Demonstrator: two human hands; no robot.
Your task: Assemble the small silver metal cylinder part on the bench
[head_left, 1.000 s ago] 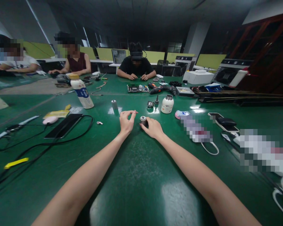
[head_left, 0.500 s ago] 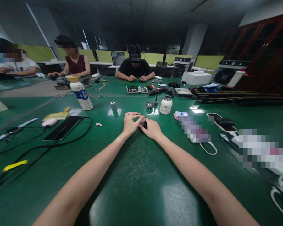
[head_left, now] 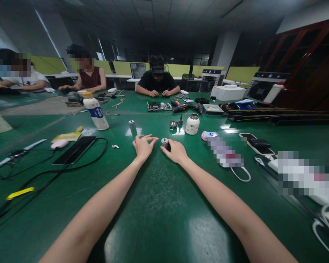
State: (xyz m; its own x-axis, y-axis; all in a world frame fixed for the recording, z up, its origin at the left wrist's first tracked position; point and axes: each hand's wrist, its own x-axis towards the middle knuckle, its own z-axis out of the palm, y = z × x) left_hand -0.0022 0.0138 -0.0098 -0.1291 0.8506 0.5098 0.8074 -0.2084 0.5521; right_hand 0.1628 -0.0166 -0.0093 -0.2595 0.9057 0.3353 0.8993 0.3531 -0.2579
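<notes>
A small grey metal cylinder (head_left: 165, 142) with a round top stands on the green table, its right side hidden by the fingers. My right hand (head_left: 177, 151) is closed around it from the right, thumb in front. To its left, my left hand (head_left: 144, 147) is open, fingers stretched toward the cylinder without touching it. Just behind the left hand stands a similar grey cylinder (head_left: 132, 125). A white earbud (head_left: 115, 146) lies to the left. Beyond the right hand are a white bottle (head_left: 192, 125) with an open metal neck, a shiny metal lid-like piece (head_left: 173, 125) and a small dark pointed piece (head_left: 181, 119).
Leftward stand a yellow-capped drink bottle (head_left: 97, 112), a black tablet-like slab (head_left: 74, 150) and cables (head_left: 48, 179). A phone (head_left: 256, 144) lies to the right. Farther back are a circuit board (head_left: 159, 106) and a power drill (head_left: 188, 107). Several people sit across the table.
My left hand has come off the top of the cylinder and moved left, uncovering it. My right hand stays around the cylinder.
</notes>
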